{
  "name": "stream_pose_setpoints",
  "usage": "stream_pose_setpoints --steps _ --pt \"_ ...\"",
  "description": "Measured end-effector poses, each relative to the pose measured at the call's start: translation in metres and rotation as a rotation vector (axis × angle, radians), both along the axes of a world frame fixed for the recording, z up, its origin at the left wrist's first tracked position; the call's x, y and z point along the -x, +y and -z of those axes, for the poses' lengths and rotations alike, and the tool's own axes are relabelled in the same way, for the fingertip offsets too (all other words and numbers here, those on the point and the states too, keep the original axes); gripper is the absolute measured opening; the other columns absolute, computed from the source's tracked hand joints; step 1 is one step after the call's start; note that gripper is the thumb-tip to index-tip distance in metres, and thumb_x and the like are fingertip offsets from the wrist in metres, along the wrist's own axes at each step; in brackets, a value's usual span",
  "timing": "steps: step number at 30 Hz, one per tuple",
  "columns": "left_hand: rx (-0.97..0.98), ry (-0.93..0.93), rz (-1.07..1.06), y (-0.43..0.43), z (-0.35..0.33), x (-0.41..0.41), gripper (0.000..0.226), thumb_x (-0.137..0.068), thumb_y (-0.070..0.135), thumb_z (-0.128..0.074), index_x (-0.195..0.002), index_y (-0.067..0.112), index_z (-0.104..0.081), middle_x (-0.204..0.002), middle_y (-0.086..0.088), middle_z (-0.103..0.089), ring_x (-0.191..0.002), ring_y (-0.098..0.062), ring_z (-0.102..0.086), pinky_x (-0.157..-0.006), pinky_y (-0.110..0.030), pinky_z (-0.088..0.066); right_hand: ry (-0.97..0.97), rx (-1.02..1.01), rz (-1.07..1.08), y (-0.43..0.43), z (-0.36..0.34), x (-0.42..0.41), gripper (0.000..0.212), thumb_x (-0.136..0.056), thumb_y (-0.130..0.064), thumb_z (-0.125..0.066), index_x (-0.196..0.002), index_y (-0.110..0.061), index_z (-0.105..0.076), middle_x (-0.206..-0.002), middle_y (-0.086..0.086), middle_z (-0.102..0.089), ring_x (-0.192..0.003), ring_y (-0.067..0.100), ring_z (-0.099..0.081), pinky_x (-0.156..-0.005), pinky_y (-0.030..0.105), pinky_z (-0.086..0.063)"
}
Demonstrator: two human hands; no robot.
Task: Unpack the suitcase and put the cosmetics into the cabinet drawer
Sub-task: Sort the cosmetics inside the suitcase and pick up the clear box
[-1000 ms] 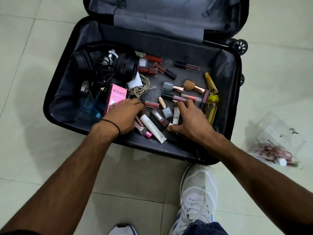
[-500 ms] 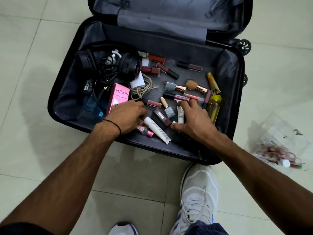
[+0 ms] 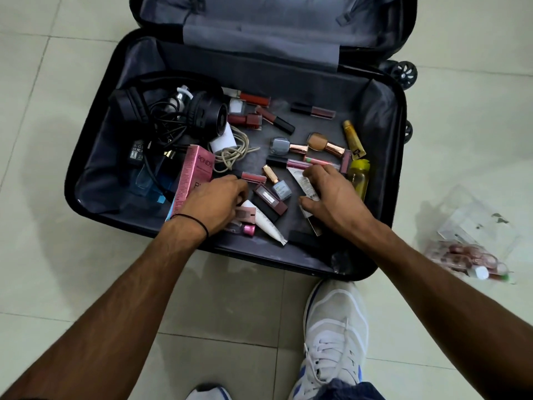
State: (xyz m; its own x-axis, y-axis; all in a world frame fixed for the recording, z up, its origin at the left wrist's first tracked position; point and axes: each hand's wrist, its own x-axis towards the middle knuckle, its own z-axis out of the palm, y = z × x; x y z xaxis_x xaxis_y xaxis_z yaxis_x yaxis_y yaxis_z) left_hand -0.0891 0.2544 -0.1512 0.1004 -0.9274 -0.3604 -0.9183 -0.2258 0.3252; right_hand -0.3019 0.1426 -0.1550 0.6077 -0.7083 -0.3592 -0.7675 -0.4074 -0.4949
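A black suitcase [image 3: 86, 180] lies open on the tiled floor with several loose cosmetics on its grey lining. My left hand [image 3: 213, 203] grips the lower end of a pink POND'S box [image 3: 196, 168], which is tipped up on its edge. My right hand [image 3: 334, 200] curls round a small white tube [image 3: 302, 183], thumb under it, and covers a flat dark case [image 3: 314, 226]. Between my hands lie a long white tube [image 3: 268, 223], a maroon lipstick box [image 3: 269, 199] and a blue nail polish [image 3: 278, 187]. Lip glosses [image 3: 313, 109] and further nail polishes [image 3: 281, 145] lie beyond.
Black headphones [image 3: 207, 111], tangled cables [image 3: 164, 125] and a charger [image 3: 137, 151] fill the suitcase's left side. A yellow bottle [image 3: 359, 177] stands by its right wall. On the floor at right lies a clear plastic bag [image 3: 467, 252] with cosmetics. My white shoe [image 3: 336, 327] sits below the case.
My left hand has tipped the POND'S box up on its edge. My right hand has closed round the small white tube and tilted it.
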Motion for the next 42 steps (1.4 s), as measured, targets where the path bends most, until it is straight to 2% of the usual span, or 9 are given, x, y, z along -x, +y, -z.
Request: stream_pose_setpoints --steps 7,13,17,19,21,26,30,35,42 --pt "0.131 0.154 -0.257 -0.001 0.012 0.003 0.030 -0.082 -0.009 -0.056 -0.106 0.007 -0.065 -0.110 -0.010 -0.060 -0.093 -0.029 -0.062 -0.088 -0.043 -0.052 -0.003 -0.012 0.006 0.000 0.001 -0.001 0.050 -0.089 -0.027 -0.068 -0.135 -0.014 -0.052 -0.131 0.008 -0.053 -0.116 0.024 -0.055 -0.101 0.043 -0.047" --pt "0.154 0.109 -0.323 -0.005 0.016 0.011 0.018 -0.082 0.007 -0.072 -0.098 0.010 -0.067 -0.099 -0.007 -0.065 -0.090 -0.024 -0.061 -0.084 -0.038 -0.050 -0.014 -0.030 0.024 -0.001 -0.001 -0.004 0.048 -0.090 -0.026 -0.067 -0.135 -0.014 -0.053 -0.132 0.007 -0.053 -0.114 0.023 -0.055 -0.101 0.042 -0.048" --pt "0.238 0.460 -0.574 -0.008 0.013 0.010 0.014 -0.085 0.008 -0.071 -0.096 0.016 -0.069 -0.087 0.006 -0.068 -0.081 -0.007 -0.062 -0.075 -0.016 -0.048 -0.041 -0.037 0.044 -0.001 0.001 -0.002 0.045 -0.091 -0.025 -0.066 -0.132 -0.013 -0.054 -0.128 0.006 -0.054 -0.112 0.021 -0.056 -0.099 0.041 -0.048" --pt "0.242 0.682 -0.657 -0.012 0.009 0.010 0.018 -0.088 0.005 -0.068 -0.098 0.020 -0.069 -0.091 0.007 -0.070 -0.085 -0.005 -0.064 -0.071 -0.014 -0.047 -0.068 -0.041 0.062 -0.001 0.001 -0.002 0.043 -0.091 -0.023 -0.065 -0.131 -0.012 -0.055 -0.125 0.006 -0.055 -0.108 0.020 -0.056 -0.097 0.038 -0.048" --pt "0.217 0.774 -0.651 -0.015 0.009 0.011 0.021 -0.091 0.004 -0.064 -0.101 0.021 -0.068 -0.097 0.006 -0.071 -0.091 -0.006 -0.065 -0.075 -0.017 -0.049 -0.094 -0.060 0.090 -0.001 0.000 -0.002 0.041 -0.091 -0.021 -0.065 -0.130 -0.011 -0.056 -0.122 0.005 -0.056 -0.103 0.017 -0.055 -0.094 0.034 -0.048" --pt "0.176 0.540 -0.476 -0.015 0.017 0.012 0.024 -0.095 0.009 -0.058 -0.113 0.019 -0.069 -0.111 0.003 -0.068 -0.107 -0.012 -0.060 -0.100 -0.031 -0.045 -0.127 -0.072 0.118 -0.002 0.001 0.000 0.036 -0.091 -0.019 -0.064 -0.125 -0.011 -0.058 -0.114 0.003 -0.055 -0.099 0.017 -0.055 -0.093 0.038 -0.049" --pt "0.128 0.398 -0.320 -0.020 0.011 0.018 0.028 -0.086 0.026 -0.054 -0.107 0.022 -0.071 -0.105 0.003 -0.060 -0.100 -0.014 -0.058 -0.095 -0.033 -0.047 -0.174 -0.077 0.158 -0.005 -0.003 0.003 0.030 -0.092 -0.015 -0.062 -0.122 -0.010 -0.060 -0.111 0.002 -0.056 -0.096 0.015 -0.055 -0.092 0.033 -0.049" --pt "0.223 0.192 -0.177 -0.031 0.005 0.044 0.032 -0.081 0.042 -0.045 -0.096 0.026 -0.069 -0.104 0.011 -0.061 -0.102 -0.017 -0.049 -0.089 -0.041 -0.041 -0.241 -0.011 0.233 -0.008 -0.019 0.021 0.028 -0.092 -0.010 -0.058 -0.119 -0.011 -0.063 -0.112 0.004 -0.058 -0.100 0.017 -0.056 -0.090 0.028 -0.046" --pt "0.395 0.432 -0.063 -0.050 0.002 0.105 0.019 -0.086 0.017 -0.051 -0.094 0.016 -0.069 -0.096 0.002 -0.064 -0.091 -0.018 -0.056 -0.083 -0.036 -0.046 -0.460 0.115 0.291 0.009 -0.045 0.058 0.023 -0.091 -0.001 -0.058 -0.108 -0.009 -0.071 -0.103 0.000 -0.064 -0.090 0.007 -0.059 -0.081 0.011 -0.043"
